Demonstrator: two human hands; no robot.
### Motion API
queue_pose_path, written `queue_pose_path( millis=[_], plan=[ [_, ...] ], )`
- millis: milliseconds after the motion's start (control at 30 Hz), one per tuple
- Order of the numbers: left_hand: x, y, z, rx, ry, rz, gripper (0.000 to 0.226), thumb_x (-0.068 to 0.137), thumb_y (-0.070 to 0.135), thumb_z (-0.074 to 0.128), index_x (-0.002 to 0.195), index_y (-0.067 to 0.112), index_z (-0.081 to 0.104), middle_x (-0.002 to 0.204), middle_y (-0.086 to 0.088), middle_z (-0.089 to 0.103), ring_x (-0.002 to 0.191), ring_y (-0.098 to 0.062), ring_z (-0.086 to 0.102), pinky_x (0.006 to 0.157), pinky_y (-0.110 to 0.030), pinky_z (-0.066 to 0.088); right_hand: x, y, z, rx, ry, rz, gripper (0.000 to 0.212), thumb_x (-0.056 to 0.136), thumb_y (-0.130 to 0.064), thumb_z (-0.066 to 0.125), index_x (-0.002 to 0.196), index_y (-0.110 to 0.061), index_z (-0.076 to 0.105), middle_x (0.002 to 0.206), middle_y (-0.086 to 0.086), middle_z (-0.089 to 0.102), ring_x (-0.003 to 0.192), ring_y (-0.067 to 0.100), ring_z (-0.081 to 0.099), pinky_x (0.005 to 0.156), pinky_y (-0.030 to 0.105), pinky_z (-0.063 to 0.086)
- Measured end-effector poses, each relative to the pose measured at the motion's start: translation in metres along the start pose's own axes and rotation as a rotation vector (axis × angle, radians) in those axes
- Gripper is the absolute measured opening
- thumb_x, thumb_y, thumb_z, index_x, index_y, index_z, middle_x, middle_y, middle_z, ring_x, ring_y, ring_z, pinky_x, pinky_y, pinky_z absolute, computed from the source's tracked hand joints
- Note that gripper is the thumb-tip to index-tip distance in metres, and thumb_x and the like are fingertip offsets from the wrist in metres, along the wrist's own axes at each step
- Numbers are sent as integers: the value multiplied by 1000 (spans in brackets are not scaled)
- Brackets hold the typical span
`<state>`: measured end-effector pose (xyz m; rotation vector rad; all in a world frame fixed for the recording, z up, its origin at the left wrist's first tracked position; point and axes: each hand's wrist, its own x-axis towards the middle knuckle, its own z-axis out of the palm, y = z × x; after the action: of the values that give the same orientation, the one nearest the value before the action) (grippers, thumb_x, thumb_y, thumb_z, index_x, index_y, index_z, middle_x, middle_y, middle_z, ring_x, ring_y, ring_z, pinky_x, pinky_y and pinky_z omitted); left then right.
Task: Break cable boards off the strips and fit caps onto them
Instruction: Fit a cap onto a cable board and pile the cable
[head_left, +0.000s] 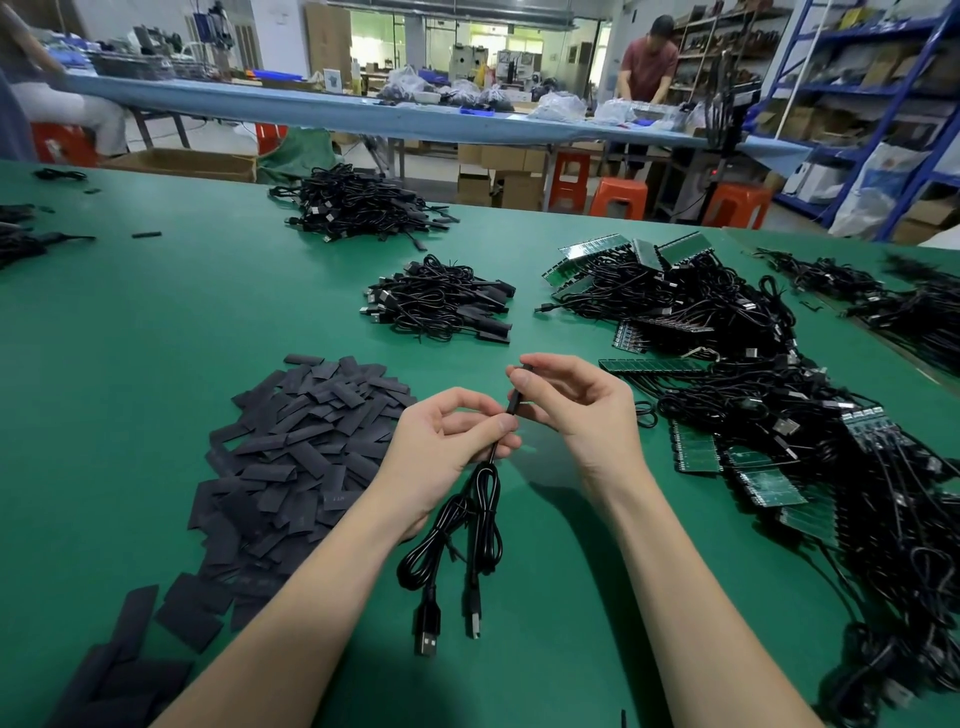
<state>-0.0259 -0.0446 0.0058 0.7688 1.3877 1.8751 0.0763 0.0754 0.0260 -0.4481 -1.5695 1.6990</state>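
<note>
Where the wide green work table (156, 364) spreads under us, we see a tangled heap of black cables on green board strips (769, 395) at right and a pile of flat black caps (306, 447) at left. Our right hand (582, 405) pinches a slim black capped board (517, 395) upright; our left hand (441, 447) pinches its black cable (478, 519) just below.

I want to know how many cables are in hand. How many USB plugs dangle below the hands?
2: one USB plug hangs lower left, the other just right of it, both above the green table.
</note>
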Motion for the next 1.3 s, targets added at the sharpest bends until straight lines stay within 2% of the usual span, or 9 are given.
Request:
queue_pose_path(
  millis=[100,167,333,633,767,933,1067,1300],
  plan=[
    [0,0,0,-6,-1,-2,9,84,6,77,86,11,70,84,-23,75,65,-17,70,64,-18,54,-1,0,0,41,-10,10,24,82,-9,83,101,-22,76,88,15,76,83,23,70,80,35,60],
    [-1,0,0,-14,-2,-3,10,84,7,78,83,15,72,84,-23,75,65,-18,69,64,-18,54,-1,0,0,66,-8,13,27,82,-8,82,105,-19,74,88,17,76,83,25,70,82,36,60],
    [0,0,0,-22,-3,1,14,83,7,78,78,20,74,84,-23,75,65,-18,69,66,-19,55,0,1,2,32,7,-11,17,83,-3,79,98,-11,77,83,16,75,77,24,70,76,29,58],
    [2,-2,0,-14,0,4,10,84,4,77,87,9,69,82,-22,75,63,-16,69,62,-17,53,0,3,2,16,33,10,14,81,-8,82,89,-20,82,84,10,77,78,24,71,84,39,60],
    [2,-3,-1,-5,-4,7,10,84,5,77,88,9,69,83,-23,75,64,-16,69,61,-17,52,1,4,3,11,41,18,13,81,-10,83,89,-21,83,85,10,78,79,24,71,84,38,60],
    [3,-4,-3,1,-8,8,9,84,7,78,85,14,71,84,-23,75,65,-18,68,64,-19,54,0,5,3,40,40,28,13,82,-7,81,90,-17,81,86,9,76,82,27,69,91,49,58],
    [3,-4,-3,-3,-3,8,9,84,8,78,85,14,72,84,-23,75,65,-18,69,64,-19,55,-1,4,4,62,28,40,17,84,-4,79,98,-12,78,86,13,75,81,26,68,88,43,60],
    [3,-4,-3,11,4,-5,9,85,6,77,86,12,70,83,-21,75,67,-18,70,68,-21,56,0,3,5,94,31,68,14,83,-2,78,93,-12,79,84,10,74,77,24,68,81,35,60]
  ],
)
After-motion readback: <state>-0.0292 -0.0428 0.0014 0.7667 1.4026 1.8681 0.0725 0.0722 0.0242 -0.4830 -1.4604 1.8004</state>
